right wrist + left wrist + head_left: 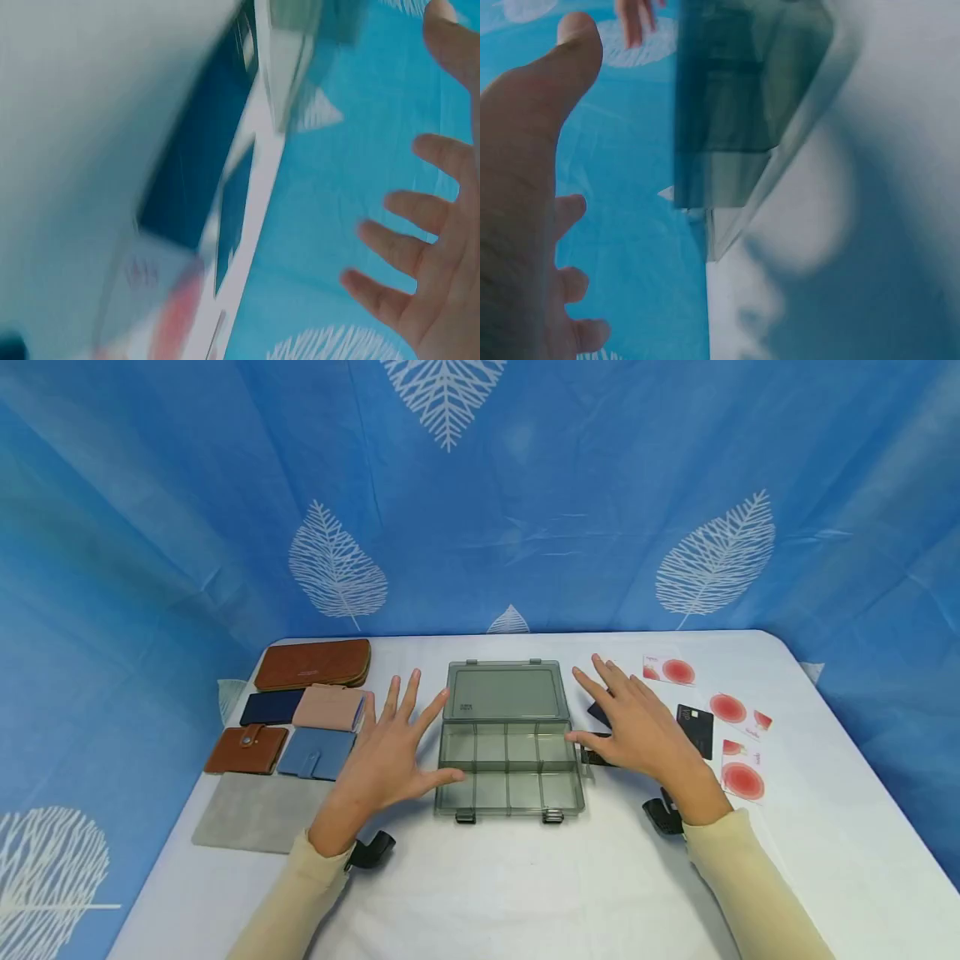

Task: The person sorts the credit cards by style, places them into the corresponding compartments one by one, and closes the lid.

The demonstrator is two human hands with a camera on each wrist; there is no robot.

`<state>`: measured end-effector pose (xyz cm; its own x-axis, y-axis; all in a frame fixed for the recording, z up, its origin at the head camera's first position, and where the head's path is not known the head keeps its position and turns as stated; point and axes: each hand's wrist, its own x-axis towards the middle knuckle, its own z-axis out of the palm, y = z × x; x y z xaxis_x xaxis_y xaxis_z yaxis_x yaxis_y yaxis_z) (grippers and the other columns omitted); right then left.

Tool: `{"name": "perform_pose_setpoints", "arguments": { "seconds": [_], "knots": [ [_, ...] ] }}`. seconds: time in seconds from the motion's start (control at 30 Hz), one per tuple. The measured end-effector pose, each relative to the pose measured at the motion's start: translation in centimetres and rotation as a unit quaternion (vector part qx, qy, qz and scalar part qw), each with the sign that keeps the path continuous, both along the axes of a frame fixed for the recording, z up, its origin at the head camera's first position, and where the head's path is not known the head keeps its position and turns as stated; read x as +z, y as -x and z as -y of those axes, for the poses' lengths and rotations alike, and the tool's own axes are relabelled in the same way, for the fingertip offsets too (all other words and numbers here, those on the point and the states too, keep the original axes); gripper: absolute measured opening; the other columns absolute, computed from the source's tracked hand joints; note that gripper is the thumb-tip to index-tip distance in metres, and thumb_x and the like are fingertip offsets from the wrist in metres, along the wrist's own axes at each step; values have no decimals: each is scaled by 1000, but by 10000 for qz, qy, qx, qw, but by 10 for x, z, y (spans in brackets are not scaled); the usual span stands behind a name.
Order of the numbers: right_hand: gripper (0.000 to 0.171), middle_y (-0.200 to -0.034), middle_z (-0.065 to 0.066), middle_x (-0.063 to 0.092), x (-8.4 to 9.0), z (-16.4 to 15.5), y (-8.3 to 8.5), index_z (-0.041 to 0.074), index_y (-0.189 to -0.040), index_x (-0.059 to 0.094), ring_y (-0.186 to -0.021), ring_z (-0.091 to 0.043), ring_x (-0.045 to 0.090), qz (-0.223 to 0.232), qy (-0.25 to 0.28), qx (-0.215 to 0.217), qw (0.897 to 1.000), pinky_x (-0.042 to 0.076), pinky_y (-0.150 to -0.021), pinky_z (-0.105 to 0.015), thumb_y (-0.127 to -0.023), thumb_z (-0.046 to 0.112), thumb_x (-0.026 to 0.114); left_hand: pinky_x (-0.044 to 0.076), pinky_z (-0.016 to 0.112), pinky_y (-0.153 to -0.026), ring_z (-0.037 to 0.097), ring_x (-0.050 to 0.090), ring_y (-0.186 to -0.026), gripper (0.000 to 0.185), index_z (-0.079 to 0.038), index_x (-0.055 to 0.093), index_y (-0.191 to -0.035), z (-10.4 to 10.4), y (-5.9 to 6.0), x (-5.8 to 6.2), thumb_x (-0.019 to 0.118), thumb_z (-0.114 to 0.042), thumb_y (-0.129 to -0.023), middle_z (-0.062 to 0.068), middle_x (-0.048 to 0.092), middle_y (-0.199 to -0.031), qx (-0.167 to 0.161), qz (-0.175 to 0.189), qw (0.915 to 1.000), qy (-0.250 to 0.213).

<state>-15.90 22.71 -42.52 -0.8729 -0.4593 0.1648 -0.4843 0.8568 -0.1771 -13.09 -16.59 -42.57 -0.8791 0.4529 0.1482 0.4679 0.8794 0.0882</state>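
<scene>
At the desk's [525, 877] centre a box [508, 752] is lying with its lid open. The left hand [390, 760] at 9 o'clock and the right hand [637, 731] at 3 o'clock are flanking it — fingers spread, holding nothing. Wallets [300, 718] are lying farther at 9 o'clock, cards [731, 727] at 3.

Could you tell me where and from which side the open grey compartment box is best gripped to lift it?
I would grip the compartment box by its two short side walls, one hand from each side. The left hand and right hand already flank it with fingers spread. The lid lies open flat at the back and the latches jut from the front, so those sides look awkward.
</scene>
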Motion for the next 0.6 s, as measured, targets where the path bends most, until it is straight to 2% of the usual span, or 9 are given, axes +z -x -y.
{"name": "perform_pose_setpoints", "arguments": {
  "seconds": [0.1,0.2,0.3,0.37,0.47,0.53,0.6],
  "knots": [
    [87,-170,-25,37,4,-14,4,12,-167,41,-144,-49,51,0,192,-147,9997,54,-100,-63,-98,47,78,21,77,-121,48,24,-161,113,-29,24,-174,7,1,5,72,-80,-85,17,11,-180,-95,63,9997,-230],
    [76,-163,-24,46,4,-25,6,10,-164,47,-138,-47,55,145,292,-330,9989,58,-90,-61,-100,38,78,31,72,-120,45,43,-153,108,-24,33,-172,15,1,6,77,-73,-86,17,28,-176,-378,14,9978,-546],
    [71,-157,-24,52,1,-33,4,10,-160,51,-134,-44,58,303,301,-399,9983,59,-90,-61,-100,35,78,46,66,-111,43,58,-140,102,-19,42,-168,21,-2,2,81,-68,-87,17,42,-169,-695,51,9941,-828],
    [69,-154,-24,54,-1,-37,1,11,-159,53,-132,-44,59,468,299,-451,9974,58,-92,-62,-100,35,78,56,60,-99,42,62,-135,97,-16,48,-164,25,-5,-3,82,-64,-87,17,45,-167,-854,189,9909,-1019],
    [67,-152,-26,57,-5,-43,-6,12,-158,54,-134,-47,58,810,350,-548,9946,54,-100,-67,-100,34,78,62,52,-85,38,65,-132,89,-15,55,-159,28,-7,-11,85,-58,-88,16,46,-166,-1016,465,9848,-1331],
    [67,-148,-26,60,-8,-47,-12,10,-157,55,-132,-46,59,990,369,-587,9927,53,-101,-67,-99,33,80,62,49,-83,36,65,-132,84,-14,58,-156,30,-6,-16,87,-55,-88,15,47,-165,-1108,581,9809,-1488],
    [65,-142,-24,65,-11,-51,-18,8,-154,58,-126,-44,62,1083,412,-533,9918,54,-100,-64,-98,30,82,62,51,-88,35,65,-133,82,-14,60,-154,31,-5,-21,88,-52,-87,14,48,-164,-1220,666,9769,-1621]
  ]
}}
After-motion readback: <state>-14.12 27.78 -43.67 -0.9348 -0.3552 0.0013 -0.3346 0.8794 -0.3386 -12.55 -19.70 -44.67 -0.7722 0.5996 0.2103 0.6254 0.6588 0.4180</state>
